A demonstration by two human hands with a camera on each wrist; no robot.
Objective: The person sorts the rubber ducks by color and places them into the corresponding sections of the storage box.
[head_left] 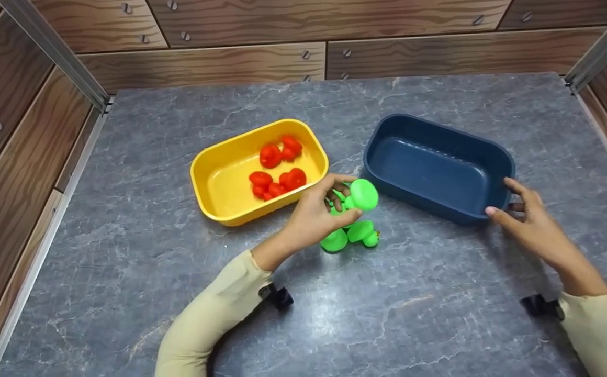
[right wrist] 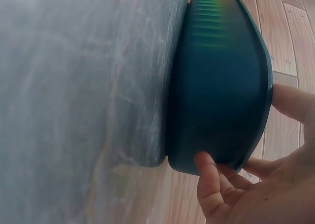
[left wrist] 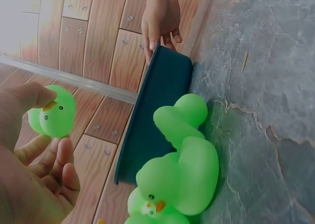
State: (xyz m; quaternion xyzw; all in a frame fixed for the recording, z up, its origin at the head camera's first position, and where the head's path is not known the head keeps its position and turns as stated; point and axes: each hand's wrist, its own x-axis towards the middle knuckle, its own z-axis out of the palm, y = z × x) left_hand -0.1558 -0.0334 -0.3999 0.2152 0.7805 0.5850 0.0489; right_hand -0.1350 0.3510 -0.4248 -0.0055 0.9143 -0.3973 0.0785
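My left hand [head_left: 314,212] pinches a green rubber duck [head_left: 363,195] between thumb and fingers, above the tabletop. In the left wrist view that duck [left wrist: 60,113] shows its orange beak and dark eyes. Below it, several more green rubber ducks [head_left: 334,241] stand bunched on the table, partly hidden by the hand. At the right end of a dark blue tub [head_left: 431,175], my right hand [head_left: 536,230] holds the corner, thumb at the front side and a finger on the rim. The tub's inside is bare in the head view.
Left of the ducks stands a yellow tub [head_left: 230,180] with several red rounded toys [head_left: 270,156] in its right half. Wood-patterned panels [head_left: 261,23] wall the grey marbled table [head_left: 413,314] at the back and sides.
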